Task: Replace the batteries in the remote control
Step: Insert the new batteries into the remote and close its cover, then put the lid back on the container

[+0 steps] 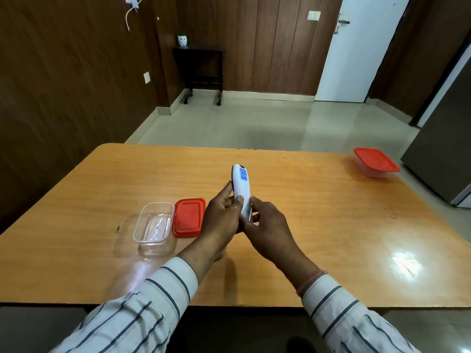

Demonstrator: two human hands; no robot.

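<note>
A white remote control (240, 186) with a blue label on its back is held above the wooden table (318, 200), its top end pointing away from me. My left hand (221, 217) grips its lower left side, thumb pressed on the back. My right hand (267, 230) holds the lower end from the right, fingers wrapped under it. The remote's bottom end is hidden by my hands. No batteries are visible.
An open clear plastic container (153, 228) sits left of my hands with its red lid (189, 217) lying beside it. A second clear container with a red lid (376, 163) stands at the table's far right corner. A grey cabinet (443, 154) stands to the right.
</note>
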